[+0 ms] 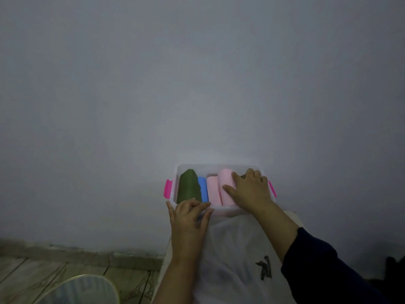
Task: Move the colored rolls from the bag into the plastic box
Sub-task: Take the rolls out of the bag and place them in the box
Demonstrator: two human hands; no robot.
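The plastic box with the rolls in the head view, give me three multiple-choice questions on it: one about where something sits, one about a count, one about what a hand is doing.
1. Where in the plastic box does the green roll lie?
A. at the left end
B. at the right end
C. between the two pink rolls

2. How many pink rolls show in the box?
A. none
B. two
C. four

3. What is the right hand doing?
A. hanging off to the side, touching nothing
B. lifting the bag
C. resting on the right pink roll inside the box

Answers:
1. A, the green roll lies beside the left pink latch, with the blue roll to its right.
2. B, the left pink roll and the right pink roll lie side by side.
3. C, its fingers lie over that roll, while the left hand holds the box's near rim.
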